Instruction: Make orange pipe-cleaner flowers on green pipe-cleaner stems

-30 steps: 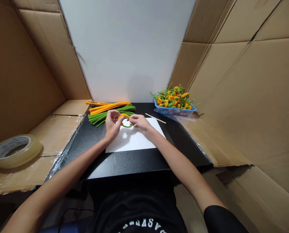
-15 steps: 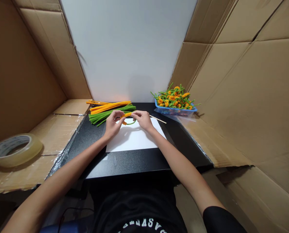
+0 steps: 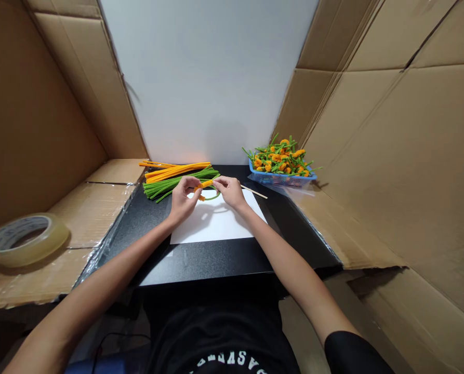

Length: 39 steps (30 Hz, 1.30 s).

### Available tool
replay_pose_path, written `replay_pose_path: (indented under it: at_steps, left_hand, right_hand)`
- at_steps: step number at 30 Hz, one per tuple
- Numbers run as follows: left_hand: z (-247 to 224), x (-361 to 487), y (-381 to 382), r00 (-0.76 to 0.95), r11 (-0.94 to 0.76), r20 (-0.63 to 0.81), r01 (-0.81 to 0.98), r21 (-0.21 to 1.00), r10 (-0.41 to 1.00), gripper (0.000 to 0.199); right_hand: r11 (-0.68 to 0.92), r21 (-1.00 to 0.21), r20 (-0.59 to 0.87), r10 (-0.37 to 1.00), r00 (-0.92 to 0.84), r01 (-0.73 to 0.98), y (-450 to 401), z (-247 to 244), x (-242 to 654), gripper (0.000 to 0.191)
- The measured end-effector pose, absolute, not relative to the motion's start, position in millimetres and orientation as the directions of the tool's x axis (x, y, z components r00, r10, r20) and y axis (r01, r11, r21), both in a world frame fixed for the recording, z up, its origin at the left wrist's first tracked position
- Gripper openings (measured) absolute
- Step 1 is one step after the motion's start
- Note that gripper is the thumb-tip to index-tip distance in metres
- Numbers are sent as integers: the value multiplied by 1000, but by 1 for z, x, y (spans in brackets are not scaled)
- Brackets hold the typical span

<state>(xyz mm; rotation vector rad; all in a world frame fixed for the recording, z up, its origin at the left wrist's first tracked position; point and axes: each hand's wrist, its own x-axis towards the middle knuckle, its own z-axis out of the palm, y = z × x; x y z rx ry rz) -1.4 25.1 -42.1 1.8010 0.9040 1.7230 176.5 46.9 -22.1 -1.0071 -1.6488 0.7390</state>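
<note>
Left fingers (image 3: 188, 183) and right fingers (image 3: 221, 182) pinched closed on orange pipe cleaner (image 3: 206, 184), wrapped around green loop (image 3: 212, 197); contact partly hidden. Light, bendy; hold near wrap.

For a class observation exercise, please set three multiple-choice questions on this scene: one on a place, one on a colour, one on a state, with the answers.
1. Where is the blue plastic basket of pipe-cleaner flowers relative to the white paper sheet?
A. Beyond it and to the right
B. On top of it
C. To its left

2. What colour is the pipe-cleaner loop above the sheet?
A. Blue
B. Green
C. White

3. What are the left hand and right hand doing?
A. Both holding the loop and its orange pipe cleaner
B. Both lying flat on the table
C. Both lifting the basket

Answers:
1. A, the basket stands past the sheet's far right corner.
2. B, the loop shows green below the fingers.
3. A, the fingers of both hands meet at the loop.
</note>
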Motion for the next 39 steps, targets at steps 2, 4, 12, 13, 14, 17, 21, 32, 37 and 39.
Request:
replay_pose_path:
  at_steps: [2,4,12,13,14,17,21,32,37,39]
  left_hand:
    - [-42,-2,25,-11,-662,669,134,737,743,19]
    - [-41,-2,25,1,-656,664,153,739,748,20]
    - [-31,-3,19,151,-737,742,353,577,653,12]
    - [-31,-3,19,146,-743,753,361,564,642,11]
    - [-32,-4,19,141,-745,757,362,560,637,11]
    - [-34,-5,20,139,-744,755,354,567,641,12]
    - [-36,-5,21,123,-738,751,344,581,649,13]
    - [-42,-4,22,60,-694,708,271,667,704,20]
    - [-45,-5,20,56,-707,728,301,641,684,21]
    - [-46,-5,19,55,-714,736,304,631,674,20]
  right_hand:
    - [456,-845,441,890,-119,280,46,-21,176,20]
    - [448,-839,435,893,-111,308,44,-20,176,20]
    - [478,-808,433,878,-202,345,34,-19,168,20]
    - [480,-802,434,877,-206,356,33,-18,168,20]
    - [483,-797,435,876,-209,364,34,-17,169,20]
    - [496,-783,442,868,-226,375,36,-15,172,20]
    - [511,-784,448,859,-247,353,39,-16,175,20]
    - [463,-832,403,883,-240,306,42,-17,175,19]
    - [425,-866,372,899,-230,262,42,-19,176,18]
    - [406,-888,349,901,-256,216,42,-21,174,22]
